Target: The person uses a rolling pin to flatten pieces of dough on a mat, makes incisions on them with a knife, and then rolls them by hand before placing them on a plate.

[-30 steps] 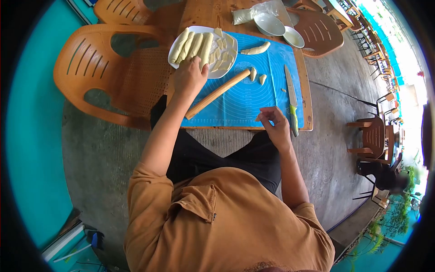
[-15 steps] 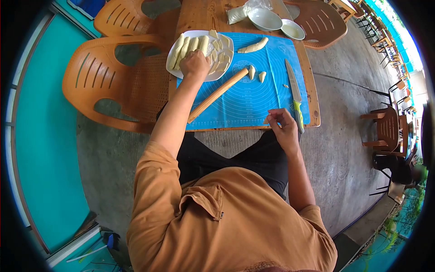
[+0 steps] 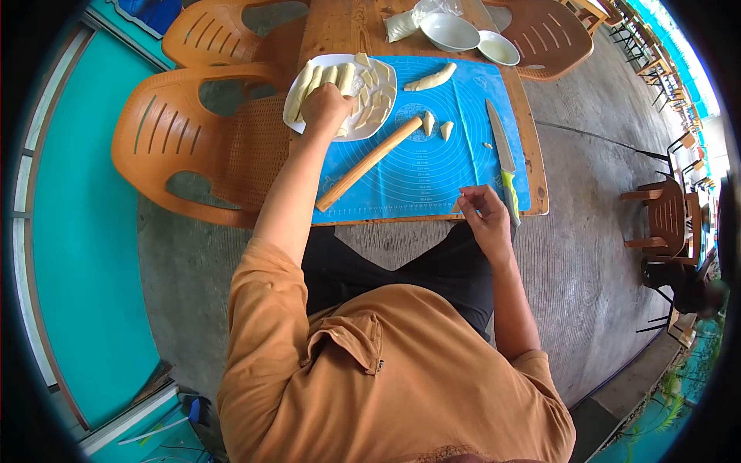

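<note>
On the white plate [image 3: 386, 116], pale dough rolls [image 3: 345, 78] lie side by side on the left, with flat dough pieces [image 3: 376, 108] on the right. My left hand [image 3: 326, 106] is curled closed over the lower ends of the rolls. Its fingertips are hidden, and it appears to grip one roll. At the mat's front edge, my right hand [image 3: 488, 216] hovers with its fingers loosely bent and apart, and nothing shows between them. Nearest to it lies a knife [image 3: 503, 158] with a green handle. A wooden rolling pin [image 3: 370, 163] slants across the blue mat [image 3: 417, 181].
One dough roll [image 3: 432, 78] and two small dough pieces [image 3: 428, 122] lie on the mat. Behind it stand a large bowl [image 3: 450, 32], a smaller bowl [image 3: 499, 49] and a bag of white powder [image 3: 403, 26]. Orange chairs [image 3: 174, 135] flank the wooden table [image 3: 347, 27].
My left hand has shifted slightly left and down over the plate. The whole view has moved a little; my right hand, the knife and the rolling pin lie as before.
</note>
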A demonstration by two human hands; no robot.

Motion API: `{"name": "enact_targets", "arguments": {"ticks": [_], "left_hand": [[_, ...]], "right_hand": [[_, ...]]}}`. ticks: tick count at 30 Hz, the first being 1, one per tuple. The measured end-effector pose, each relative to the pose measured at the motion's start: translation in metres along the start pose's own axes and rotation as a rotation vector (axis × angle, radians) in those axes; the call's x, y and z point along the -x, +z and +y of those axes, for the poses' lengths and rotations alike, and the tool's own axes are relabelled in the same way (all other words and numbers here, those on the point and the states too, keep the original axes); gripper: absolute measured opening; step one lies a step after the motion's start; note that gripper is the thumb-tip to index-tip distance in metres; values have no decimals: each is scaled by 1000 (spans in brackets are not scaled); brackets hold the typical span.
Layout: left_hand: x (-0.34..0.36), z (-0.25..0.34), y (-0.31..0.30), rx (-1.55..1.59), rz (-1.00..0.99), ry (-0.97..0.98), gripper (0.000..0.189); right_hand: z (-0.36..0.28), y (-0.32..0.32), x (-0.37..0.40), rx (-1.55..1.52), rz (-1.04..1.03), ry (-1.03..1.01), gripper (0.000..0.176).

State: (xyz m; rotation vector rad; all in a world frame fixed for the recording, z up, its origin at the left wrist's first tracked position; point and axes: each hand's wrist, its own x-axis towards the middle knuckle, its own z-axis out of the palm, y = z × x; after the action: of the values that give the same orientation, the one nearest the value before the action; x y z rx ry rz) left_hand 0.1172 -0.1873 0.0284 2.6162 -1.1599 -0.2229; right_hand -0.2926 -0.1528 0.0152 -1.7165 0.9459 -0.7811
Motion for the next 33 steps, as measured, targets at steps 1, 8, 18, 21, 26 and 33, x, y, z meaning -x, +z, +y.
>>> {"name": "enact_targets", "arguments": {"ticks": [1, 8, 18, 21, 26, 33], "left_hand": [[-2, -2, 0, 1, 0, -2, 49], [-20, -17, -6, 174, -6, -38, 57], [-24, -44, -24, 1346, -337, -289, 53], [-15, -56, -33, 1431, -377, -275, 51], [8, -68, -42, 1598, -441, -214, 52], [20, -82, -41, 1640, -499, -176, 43]], "right_hand": [[1, 0, -1, 1, -2, -1, 18], [-1, 4, -4, -48, -32, 2, 17], [-7, 11, -31, -84, -67, -22, 19], [-18, 18, -52, -138, -96, -46, 19], [-42, 58, -104, -43, -176, -148, 20], [-39, 154, -190, 133, -288, -152, 28]]}}
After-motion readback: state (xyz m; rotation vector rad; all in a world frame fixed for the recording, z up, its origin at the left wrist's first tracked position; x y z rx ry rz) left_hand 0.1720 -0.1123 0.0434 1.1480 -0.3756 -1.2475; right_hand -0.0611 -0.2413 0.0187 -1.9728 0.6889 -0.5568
